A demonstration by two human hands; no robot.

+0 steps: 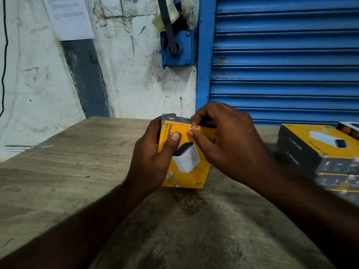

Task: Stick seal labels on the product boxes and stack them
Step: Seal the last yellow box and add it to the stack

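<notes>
A yellow product box (191, 171) with a white charger pictured on it is held just above the wooden table (68, 171), tilted toward me. My left hand (153, 162) grips its left side, thumb across the front face. My right hand (227, 144) holds the box's upper right corner, with finger and thumb at a small red-and-white seal label (194, 125) on the top edge. A second seal label (178, 185) sits at the box's bottom edge.
A stack of matching yellow-and-black boxes (318, 152) stands at the table's right side. Behind are a blue roller shutter (281, 55) and a stained white wall (126, 74) with a pasted paper sheet (68, 16).
</notes>
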